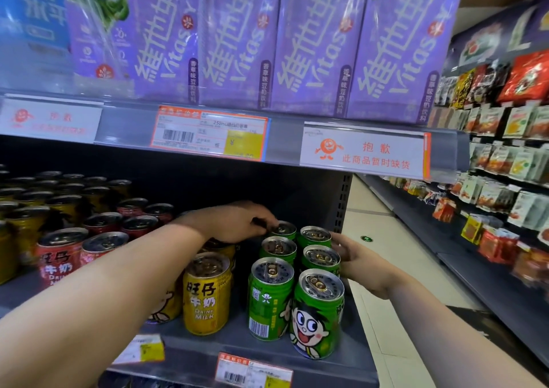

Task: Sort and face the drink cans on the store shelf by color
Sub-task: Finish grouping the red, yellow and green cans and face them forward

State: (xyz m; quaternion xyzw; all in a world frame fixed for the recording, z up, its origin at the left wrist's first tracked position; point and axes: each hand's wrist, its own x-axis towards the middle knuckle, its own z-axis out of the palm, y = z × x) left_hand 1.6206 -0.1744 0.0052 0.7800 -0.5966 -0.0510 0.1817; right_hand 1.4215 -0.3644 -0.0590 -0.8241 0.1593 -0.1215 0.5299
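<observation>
The top of the rear green can [283,229] is gripped by the fingers of the left hand [237,224]. The right hand [361,264] is laid open against the green cans [300,272] from three o'clock. Six green cans are grouped in two rows at the shelf's [190,355] right end. A yellow can [207,294] is seen at nine o'clock of them, red cans [77,251] farther left.

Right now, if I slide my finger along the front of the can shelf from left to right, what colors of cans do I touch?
Red can → yellow can → green can showing its barcode → green can showing the cartoon face.
</observation>
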